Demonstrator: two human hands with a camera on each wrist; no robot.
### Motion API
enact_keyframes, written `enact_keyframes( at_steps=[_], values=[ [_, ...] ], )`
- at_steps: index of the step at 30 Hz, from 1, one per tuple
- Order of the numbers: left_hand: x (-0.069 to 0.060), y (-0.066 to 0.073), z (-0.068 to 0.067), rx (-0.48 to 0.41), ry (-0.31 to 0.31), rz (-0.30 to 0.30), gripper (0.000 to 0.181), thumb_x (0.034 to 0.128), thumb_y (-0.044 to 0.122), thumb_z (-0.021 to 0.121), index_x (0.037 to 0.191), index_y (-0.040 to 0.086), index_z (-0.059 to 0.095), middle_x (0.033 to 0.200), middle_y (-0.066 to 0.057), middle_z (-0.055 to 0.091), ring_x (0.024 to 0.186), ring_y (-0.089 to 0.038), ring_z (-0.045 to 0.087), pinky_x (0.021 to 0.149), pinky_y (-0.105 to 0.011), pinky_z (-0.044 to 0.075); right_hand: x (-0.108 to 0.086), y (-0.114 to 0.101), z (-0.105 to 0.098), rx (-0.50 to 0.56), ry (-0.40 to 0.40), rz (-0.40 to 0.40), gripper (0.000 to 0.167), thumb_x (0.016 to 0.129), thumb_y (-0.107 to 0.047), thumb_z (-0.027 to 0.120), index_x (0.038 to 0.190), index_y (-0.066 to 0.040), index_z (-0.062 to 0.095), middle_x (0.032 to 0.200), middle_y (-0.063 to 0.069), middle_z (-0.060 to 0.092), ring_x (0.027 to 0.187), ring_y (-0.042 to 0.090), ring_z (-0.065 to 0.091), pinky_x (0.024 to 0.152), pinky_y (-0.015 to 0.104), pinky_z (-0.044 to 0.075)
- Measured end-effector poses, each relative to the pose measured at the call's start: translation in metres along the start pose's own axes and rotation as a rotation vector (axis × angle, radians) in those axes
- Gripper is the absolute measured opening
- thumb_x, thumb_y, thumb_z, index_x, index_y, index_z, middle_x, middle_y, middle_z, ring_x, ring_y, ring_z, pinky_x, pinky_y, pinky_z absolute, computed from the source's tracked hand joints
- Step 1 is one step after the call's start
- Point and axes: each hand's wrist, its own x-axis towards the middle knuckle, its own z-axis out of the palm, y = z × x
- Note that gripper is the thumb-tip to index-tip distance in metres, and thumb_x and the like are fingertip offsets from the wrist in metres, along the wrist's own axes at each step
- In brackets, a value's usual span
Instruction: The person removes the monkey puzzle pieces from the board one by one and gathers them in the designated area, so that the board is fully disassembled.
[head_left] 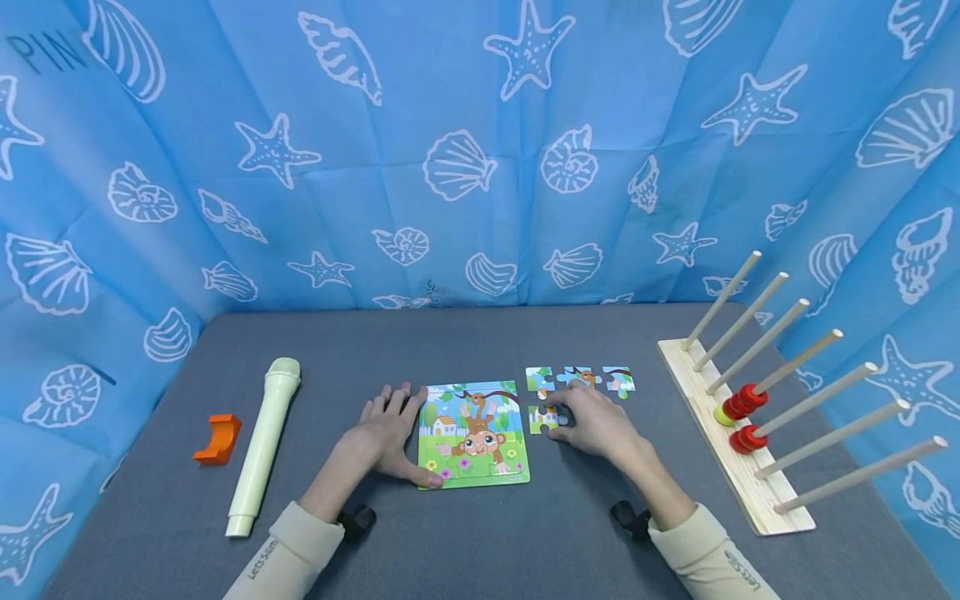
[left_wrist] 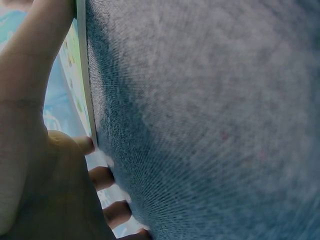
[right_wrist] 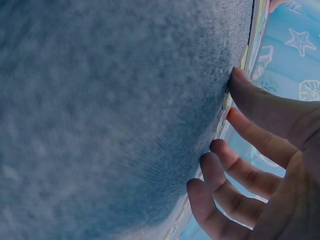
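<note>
Head: the left hand against the monkey puzzle, the right hand at a loose piece beside it. Left wrist: fingers apart; I'd brace gently. Right wrist: I can't tell whether fingers pinch; I'd lift level.

"Where does the head view look from?"
"Well back and above, facing forward and down: tabletop across the lower half, curtain across the upper."
"And the left wrist view?"
"Very close and low, turned sideways; the left grip fills its left side, and the puzzle board at upper left also shows in the head view's lower middle."
"The right wrist view?"
"Equally near; right grip at lower right, the same curtain at upper right."
</note>
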Motion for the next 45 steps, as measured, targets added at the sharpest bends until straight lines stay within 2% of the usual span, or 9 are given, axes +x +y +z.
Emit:
enact_keyframes(
  at_steps=[13, 16, 20, 23, 27, 31, 36, 43, 45],
  values=[
    [0.0, 0.001, 0.0, -0.017, 0.0, -0.003, 0.14, 0.0646, 0.074, 0.083, 0.165, 0.011, 0.01, 0.171, -0.022, 0.01, 0.157, -0.05, 0.011, 0.125, -0.065, 0.021, -0.002, 0.002, -0.002, 0.026, 0.009, -0.008, 0.039, 0.084, -0.017, 0.085, 0.121, -0.013, 0.075, 0.106, 0.009, 0.063, 0.086, 0.019, 0.058, 0.066, 0.04, 0.052],
    [0.0, 0.001, 0.0, -0.017, 0.001, -0.002, 0.14, 0.0646, 0.074, 0.083, 0.165, 0.011, 0.01, 0.171, -0.022, 0.01, 0.157, -0.05, 0.011, 0.125, -0.065, 0.021, -0.003, 0.001, -0.003, 0.019, 0.024, -0.018, 0.041, 0.083, -0.018, 0.086, 0.122, -0.012, 0.075, 0.109, 0.011, 0.063, 0.089, 0.021, 0.059, 0.068, 0.043, 0.053],
    [-0.001, 0.001, -0.001, -0.019, -0.002, 0.0, 0.14, 0.0646, 0.075, 0.083, 0.165, 0.012, 0.01, 0.171, -0.023, 0.01, 0.157, -0.05, 0.01, 0.125, -0.065, 0.02, -0.003, -0.002, -0.004, 0.013, 0.076, -0.052, 0.045, 0.083, -0.019, 0.086, 0.125, -0.011, 0.073, 0.12, 0.016, 0.064, 0.106, 0.031, 0.062, 0.08, 0.054, 0.056],
    [-0.001, 0.001, -0.001, -0.02, -0.004, 0.001, 0.139, 0.0651, 0.074, 0.083, 0.165, 0.012, 0.009, 0.171, -0.023, 0.01, 0.157, -0.05, 0.011, 0.125, -0.065, 0.02, -0.002, -0.008, -0.006, 0.037, 0.092, -0.073, 0.047, 0.084, -0.02, 0.086, 0.127, -0.011, 0.072, 0.123, 0.016, 0.063, 0.111, 0.033, 0.061, 0.081, 0.054, 0.056],
    [-0.001, 0.0, -0.001, -0.019, -0.005, 0.001, 0.139, 0.0654, 0.075, 0.083, 0.165, 0.012, 0.009, 0.171, -0.023, 0.01, 0.157, -0.05, 0.011, 0.125, -0.065, 0.02, 0.0, -0.018, -0.005, 0.076, 0.068, -0.089, 0.049, 0.084, -0.022, 0.085, 0.13, -0.012, 0.07, 0.119, 0.013, 0.062, 0.099, 0.027, 0.059, 0.071, 0.046, 0.054],
    [0.0, 0.0, -0.001, -0.017, -0.014, -0.002, 0.139, 0.0655, 0.076, 0.082, 0.165, 0.012, 0.009, 0.171, -0.022, 0.009, 0.158, -0.049, 0.01, 0.126, -0.064, 0.02, 0.003, -0.028, -0.002, 0.09, 0.045, -0.102, 0.052, 0.085, -0.022, 0.085, 0.133, -0.012, 0.068, 0.12, 0.013, 0.061, 0.096, 0.025, 0.057, 0.071, 0.045, 0.053],
    [0.002, -0.001, 0.0, -0.017, -0.021, -0.005, 0.14, 0.0649, 0.078, 0.08, 0.166, 0.013, 0.008, 0.172, -0.022, 0.008, 0.158, -0.049, 0.009, 0.126, -0.063, 0.019, 0.004, -0.041, 0.004, 0.112, 0.025, -0.116, 0.054, 0.085, -0.022, 0.085, 0.135, -0.014, 0.067, 0.123, 0.011, 0.06, 0.104, 0.025, 0.058, 0.078, 0.048, 0.055],
    [0.002, -0.002, 0.001, -0.024, -0.019, -0.003, 0.139, 0.0653, 0.077, 0.081, 0.166, 0.014, 0.008, 0.172, -0.021, 0.008, 0.158, -0.049, 0.008, 0.127, -0.063, 0.018, 0.006, -0.053, 0.011, 0.13, -0.007, -0.146, 0.053, 0.086, -0.023, 0.084, 0.135, -0.016, 0.067, 0.118, 0.009, 0.059, 0.095, 0.022, 0.057, 0.066, 0.04, 0.051],
    [0.003, -0.002, 0.001, -0.023, -0.018, -0.003, 0.139, 0.0654, 0.077, 0.081, 0.166, 0.014, 0.008, 0.172, -0.021, 0.008, 0.158, -0.049, 0.008, 0.126, -0.064, 0.018, 0.006, -0.056, 0.013, 0.149, -0.016, -0.16, 0.052, 0.086, -0.022, 0.084, 0.135, -0.015, 0.067, 0.118, 0.01, 0.059, 0.095, 0.022, 0.056, 0.068, 0.038, 0.049]
  ],
)
